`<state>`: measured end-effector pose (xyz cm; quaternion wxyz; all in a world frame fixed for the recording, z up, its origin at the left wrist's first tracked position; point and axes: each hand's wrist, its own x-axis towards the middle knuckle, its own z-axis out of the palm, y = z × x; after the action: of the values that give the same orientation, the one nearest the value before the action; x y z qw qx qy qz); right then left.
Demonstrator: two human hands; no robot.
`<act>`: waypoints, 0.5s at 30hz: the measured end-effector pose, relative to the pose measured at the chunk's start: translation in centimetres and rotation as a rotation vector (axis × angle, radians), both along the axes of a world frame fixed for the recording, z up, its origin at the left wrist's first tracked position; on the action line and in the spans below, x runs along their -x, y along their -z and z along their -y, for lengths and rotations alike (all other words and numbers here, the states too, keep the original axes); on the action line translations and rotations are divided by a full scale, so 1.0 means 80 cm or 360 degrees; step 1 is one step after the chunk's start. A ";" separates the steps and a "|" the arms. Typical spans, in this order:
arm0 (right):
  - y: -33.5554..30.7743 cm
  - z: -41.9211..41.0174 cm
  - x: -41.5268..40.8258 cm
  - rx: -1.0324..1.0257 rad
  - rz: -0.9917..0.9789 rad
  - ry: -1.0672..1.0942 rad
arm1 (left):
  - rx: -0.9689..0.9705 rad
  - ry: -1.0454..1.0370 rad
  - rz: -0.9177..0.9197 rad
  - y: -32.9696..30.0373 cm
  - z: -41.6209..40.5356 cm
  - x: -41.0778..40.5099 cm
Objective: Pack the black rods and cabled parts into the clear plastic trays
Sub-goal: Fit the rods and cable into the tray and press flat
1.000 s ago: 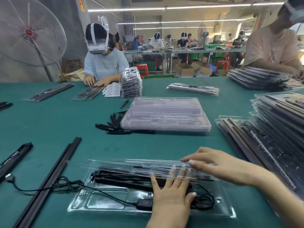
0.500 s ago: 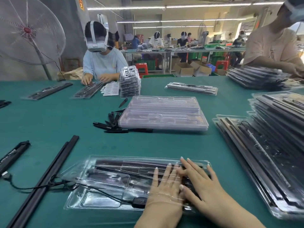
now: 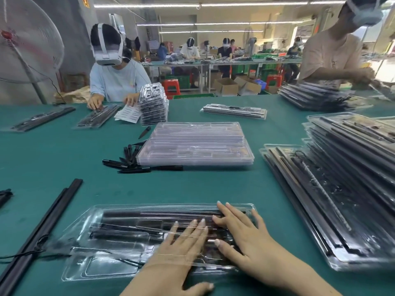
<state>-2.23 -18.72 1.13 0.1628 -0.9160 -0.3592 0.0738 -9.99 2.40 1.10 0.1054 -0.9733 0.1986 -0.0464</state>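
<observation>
Both hands lie flat, fingers straight: the left hand point(image 3: 181, 244) under the clear lid, the right hand point(image 3: 241, 233) pressing on top, likely to close the tray point(image 3: 85, 265) over its black rods point(image 3: 128, 216). Another rod point(image 3: 42, 229) and cable point(image 3: 25, 255) wait on the green surface point(image 3: 192, 189) beside it.

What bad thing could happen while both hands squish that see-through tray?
The black cable trails out of the clear tray's left end, so it might get pinched or left outside. The left hand and right hand press only the right half; the left half may not close fully.
</observation>
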 end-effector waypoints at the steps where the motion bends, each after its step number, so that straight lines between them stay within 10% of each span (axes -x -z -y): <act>1: 0.000 0.000 0.001 0.0012 0.0008 0.0005 | -0.0119 -0.0079 0.0237 0.011 -0.012 0.007; 7: 0.004 -0.005 0.006 0.0181 0.0132 0.0015 | -0.0171 0.0449 0.0424 0.032 -0.093 0.056; 12: 0.005 -0.008 0.008 0.0302 0.0289 0.0032 | 0.0993 -0.0232 0.0414 -0.046 -0.184 0.090; 15: 0.001 -0.010 0.010 0.0319 0.0546 0.0080 | 0.1058 -0.0696 0.0407 -0.054 -0.221 0.086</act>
<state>-3.02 -17.89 1.06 0.0090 -0.9354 -0.3496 -0.0522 -16.83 20.07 5.41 -0.1833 -0.9599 -0.0533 -0.2051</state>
